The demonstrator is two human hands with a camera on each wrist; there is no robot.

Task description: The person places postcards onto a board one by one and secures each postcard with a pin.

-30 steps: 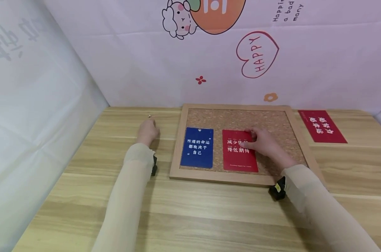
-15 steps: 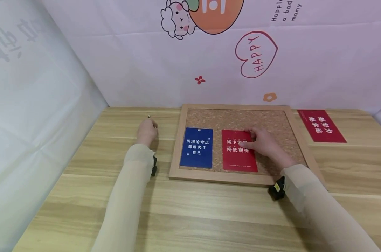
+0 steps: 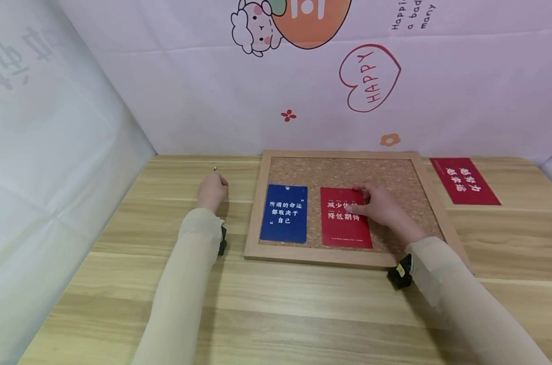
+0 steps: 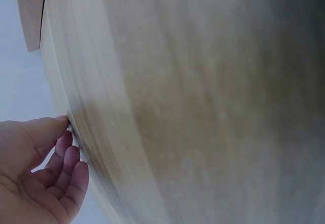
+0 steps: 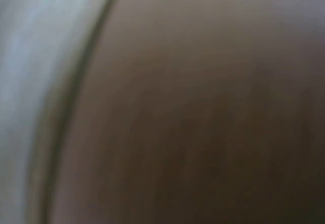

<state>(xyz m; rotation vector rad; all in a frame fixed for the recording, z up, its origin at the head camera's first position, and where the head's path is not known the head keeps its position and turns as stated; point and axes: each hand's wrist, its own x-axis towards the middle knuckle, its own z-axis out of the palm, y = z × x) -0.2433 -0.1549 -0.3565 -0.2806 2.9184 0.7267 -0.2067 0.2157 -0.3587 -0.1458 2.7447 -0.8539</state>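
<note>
Card (image 3: 342, 225) under spread right hand (image 3: 380, 204) risked slipping if nudged, I judged; what curled left hand (image 3: 213, 190) held, I couldn't tell.

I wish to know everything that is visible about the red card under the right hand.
The red card is a flat, upright-oriented rectangle, apparently stiff paper. It bears two lines of large white Chinese characters, with tiny print above them and near the bottom edge. It lies, slightly askew, on the cork of the wood-framed board, right of the blue card and apart from it. The right hand touches its upper right part, covering some characters. A mark near its top is too small to identify.
</note>
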